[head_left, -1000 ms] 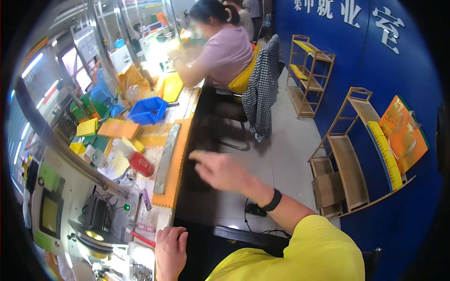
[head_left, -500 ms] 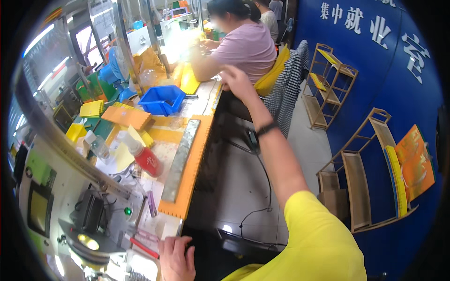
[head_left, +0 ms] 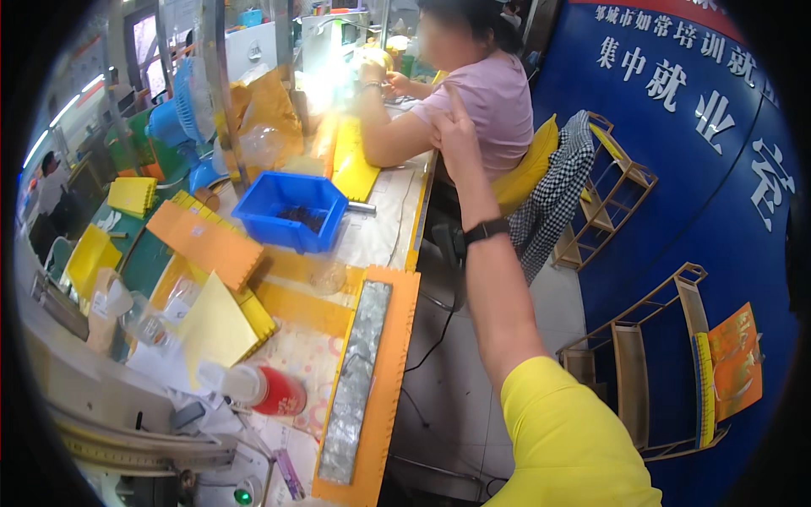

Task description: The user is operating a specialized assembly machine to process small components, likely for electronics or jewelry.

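My right hand [head_left: 457,139] reaches far forward, index finger stretched out and the other fingers curled, with nothing seen in it. It overlaps the upper arm of a co-worker [head_left: 486,101] in a pink top; I cannot tell whether it touches. A dark watch band [head_left: 487,231] is on my right wrist. My left hand is out of the picture. On the bench, left of my arm, lies an orange notched board [head_left: 397,363] bearing a grey mottled strip [head_left: 356,384]. Beyond it stands a blue bin [head_left: 279,226] with small dark pieces inside.
Left on the bench are a red bottle [head_left: 274,390], pale yellow sheets [head_left: 221,325], an orange panel [head_left: 207,245] and a blue fan [head_left: 182,106]. A checked cloth [head_left: 559,186] hangs over the co-worker's chair. Wooden racks [head_left: 629,363] stand by the blue wall [head_left: 642,127].
My view has shifted, so the bench things sit lower in the picture. My left hand, earlier by the bench's near edge, has left the picture. My right index finger now points out toward the co-worker.
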{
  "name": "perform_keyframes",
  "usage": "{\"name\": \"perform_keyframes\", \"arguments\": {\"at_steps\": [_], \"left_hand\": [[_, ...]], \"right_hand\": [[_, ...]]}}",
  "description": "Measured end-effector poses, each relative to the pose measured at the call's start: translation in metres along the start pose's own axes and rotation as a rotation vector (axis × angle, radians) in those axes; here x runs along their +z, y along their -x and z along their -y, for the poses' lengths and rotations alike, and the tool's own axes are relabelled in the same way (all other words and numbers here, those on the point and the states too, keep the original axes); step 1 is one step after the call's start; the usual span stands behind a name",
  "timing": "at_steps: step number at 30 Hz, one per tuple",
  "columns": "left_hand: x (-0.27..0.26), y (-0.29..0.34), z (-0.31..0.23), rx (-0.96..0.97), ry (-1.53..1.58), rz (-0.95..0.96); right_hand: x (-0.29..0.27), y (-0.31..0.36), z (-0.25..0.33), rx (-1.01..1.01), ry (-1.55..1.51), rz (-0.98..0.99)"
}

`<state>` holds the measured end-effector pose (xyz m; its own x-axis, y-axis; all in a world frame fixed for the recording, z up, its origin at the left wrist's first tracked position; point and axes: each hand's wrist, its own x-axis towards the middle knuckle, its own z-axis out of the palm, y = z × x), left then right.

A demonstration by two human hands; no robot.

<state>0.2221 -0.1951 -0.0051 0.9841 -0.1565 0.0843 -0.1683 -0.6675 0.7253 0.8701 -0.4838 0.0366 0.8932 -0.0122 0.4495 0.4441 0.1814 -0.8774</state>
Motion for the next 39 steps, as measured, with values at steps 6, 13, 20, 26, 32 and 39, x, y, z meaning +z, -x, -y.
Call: {"name": "perform_keyframes", "arguments": {"at_steps": [6,13,20,26,32,39], "left_hand": [[0.005,0.008,0.016,0.017,-0.084,0.083],[0.005,0.003,0.007,-0.005,-0.157,0.075],[-0.002,-0.009,-0.009,-0.1,-0.148,0.092],[-0.016,-0.015,-0.025,-0.101,-0.118,0.152],[-0.006,-0.005,-0.02,-0.029,-0.15,0.081],[0.001,0.004,-0.023,0.031,-0.216,0.015]], "right_hand": [[0.057,0.064,0.084,-0.402,0.085,0.187],[0.048,0.086,0.098,-0.277,-0.145,0.097],[0.052,0.094,0.107,-0.253,-0.397,0.27],[0.019,0.184,0.08,-0.001,0.007,0.069],[0.004,0.339,0.08,0.306,0.051,0.096],[0.012,0.411,0.087,0.453,0.064,0.226]]}}
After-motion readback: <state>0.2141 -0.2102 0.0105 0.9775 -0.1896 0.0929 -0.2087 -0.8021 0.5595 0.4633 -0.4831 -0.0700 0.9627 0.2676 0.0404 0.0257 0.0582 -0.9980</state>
